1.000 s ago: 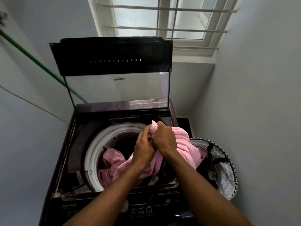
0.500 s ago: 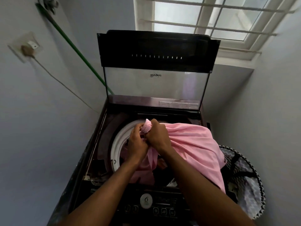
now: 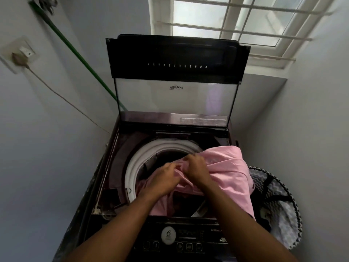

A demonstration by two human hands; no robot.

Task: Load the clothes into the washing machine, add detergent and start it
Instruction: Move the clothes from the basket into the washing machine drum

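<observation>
Pink cloth [image 3: 226,171] lowered, both hands still gripping

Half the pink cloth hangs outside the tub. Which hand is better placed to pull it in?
Right hand, probably: it grips the pink cloth nearest the part draped over the washer's right edge. Left hand holds the bunch over the tub.

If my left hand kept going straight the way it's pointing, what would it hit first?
The left hand points up and right, into the bunched pink cloth it already grips, with the right hand just beyond. Depth is unclear, but cloth comes first.
</observation>
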